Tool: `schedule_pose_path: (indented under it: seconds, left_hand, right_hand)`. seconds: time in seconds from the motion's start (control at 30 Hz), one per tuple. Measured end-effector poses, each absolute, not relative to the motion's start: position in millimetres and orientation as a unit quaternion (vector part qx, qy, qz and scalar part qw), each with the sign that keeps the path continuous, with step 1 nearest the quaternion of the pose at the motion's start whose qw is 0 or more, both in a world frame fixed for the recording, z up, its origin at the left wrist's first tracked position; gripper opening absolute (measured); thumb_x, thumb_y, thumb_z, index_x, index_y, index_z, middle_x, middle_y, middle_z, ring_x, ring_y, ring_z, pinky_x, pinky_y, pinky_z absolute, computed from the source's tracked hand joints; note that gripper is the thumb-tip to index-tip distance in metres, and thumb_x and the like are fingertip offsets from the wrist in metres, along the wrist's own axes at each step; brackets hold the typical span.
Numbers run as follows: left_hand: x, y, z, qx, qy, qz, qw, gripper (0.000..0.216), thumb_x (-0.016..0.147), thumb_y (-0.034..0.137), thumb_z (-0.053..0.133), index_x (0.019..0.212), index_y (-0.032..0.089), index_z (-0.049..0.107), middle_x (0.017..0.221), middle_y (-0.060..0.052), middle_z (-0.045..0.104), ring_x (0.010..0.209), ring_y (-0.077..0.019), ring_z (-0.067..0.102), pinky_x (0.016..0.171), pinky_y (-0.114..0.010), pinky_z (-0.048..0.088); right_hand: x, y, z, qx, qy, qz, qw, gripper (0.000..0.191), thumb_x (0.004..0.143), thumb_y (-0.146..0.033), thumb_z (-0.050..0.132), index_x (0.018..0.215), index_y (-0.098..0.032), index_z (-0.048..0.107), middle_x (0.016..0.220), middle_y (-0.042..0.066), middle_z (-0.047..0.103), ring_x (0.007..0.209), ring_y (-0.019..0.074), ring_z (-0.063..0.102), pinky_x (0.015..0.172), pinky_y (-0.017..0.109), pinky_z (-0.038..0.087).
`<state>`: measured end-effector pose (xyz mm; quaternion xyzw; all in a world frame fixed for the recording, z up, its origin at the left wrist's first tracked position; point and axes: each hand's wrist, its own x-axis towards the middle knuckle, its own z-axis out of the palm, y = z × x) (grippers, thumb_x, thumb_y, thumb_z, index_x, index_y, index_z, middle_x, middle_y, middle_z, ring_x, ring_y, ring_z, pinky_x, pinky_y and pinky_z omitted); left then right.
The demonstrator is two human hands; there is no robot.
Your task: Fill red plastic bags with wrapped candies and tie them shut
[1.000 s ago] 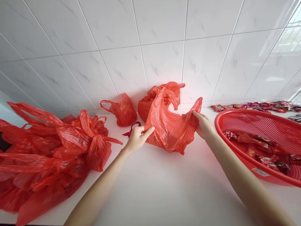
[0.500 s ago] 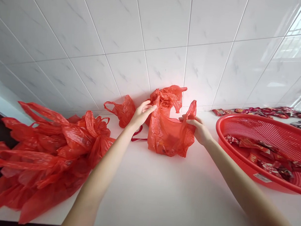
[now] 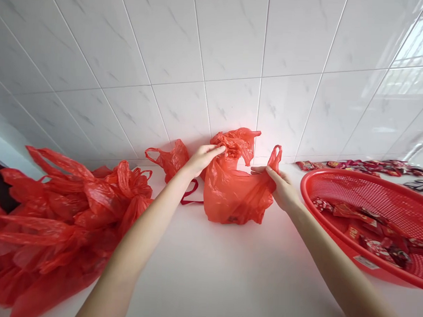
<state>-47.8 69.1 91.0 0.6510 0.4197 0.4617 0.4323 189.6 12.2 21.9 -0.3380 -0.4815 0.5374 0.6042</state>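
A red plastic bag (image 3: 238, 196) stands upright on the white counter (image 3: 228, 274), with a small dark shape showing through near its bottom. My left hand (image 3: 205, 159) pinches the bag's left handle between thumb and fingers. On the other side, my right hand (image 3: 280, 184) grips the right handle, whose loop sticks up above the thumb. The bag's mouth is stretched between both hands. Right behind it sits a crumpled red bag (image 3: 238, 143) against the wall. Another small red bag (image 3: 173, 159) and a dark red strap (image 3: 191, 195) lie beyond my left forearm.
At the left is a large heap of red plastic bags (image 3: 74, 218). A red perforated basket (image 3: 363, 180) with several small wrapped packets (image 3: 371, 233) stands at the right. More packets (image 3: 367, 167) line the foot of the tiled wall (image 3: 233, 34).
My left fingers have closed on the left handle. The bag's front has been pulled flatter and tauter between my hands. The view has tilted slightly upward.
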Motion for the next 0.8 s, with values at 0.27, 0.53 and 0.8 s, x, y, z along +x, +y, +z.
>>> schedule_pose_path:
  seconds: [0.27,0.53,0.8]
  left_hand:
    - [-61.2,34.5,131.5,0.725,0.352,0.425,0.412,0.040,0.075,0.051,0.076,0.055,0.019,0.061,0.098,-0.011,0.076,0.081,-0.0214,0.063,0.078,-0.037,0.051]
    - [-57.8,30.7,123.8,0.710,0.280,0.428,0.483,0.024,0.084,0.043,0.072,0.081,0.020,0.071,0.108,-0.011,0.077,0.102,-0.0258,0.068,0.092,-0.040,0.052]
    - [-33.5,29.3,118.9,0.745,0.255,0.391,0.477,0.027,0.090,0.044,0.066,0.096,0.018,0.072,0.113,-0.012,0.075,0.107,-0.0266,0.069,0.095,-0.041,0.052]
  right_hand:
    - [203.2,3.7,43.6,-0.299,-0.466,0.555,0.621,0.027,0.077,-0.051,0.077,0.079,-0.025,0.076,0.104,0.006,0.078,0.103,0.0286,0.071,0.097,0.043,0.052]
    - [199.9,-2.6,51.8,-0.267,-0.465,0.595,0.599,0.029,0.084,-0.052,0.068,0.071,-0.026,0.066,0.060,-0.002,0.062,0.058,0.0166,0.058,0.082,0.037,0.054]
    - [192.0,-16.3,56.6,-0.291,-0.511,0.590,0.553,0.034,0.081,-0.053,0.071,0.068,-0.022,0.065,0.045,-0.006,0.044,0.041,0.0092,0.029,0.047,0.026,0.038]
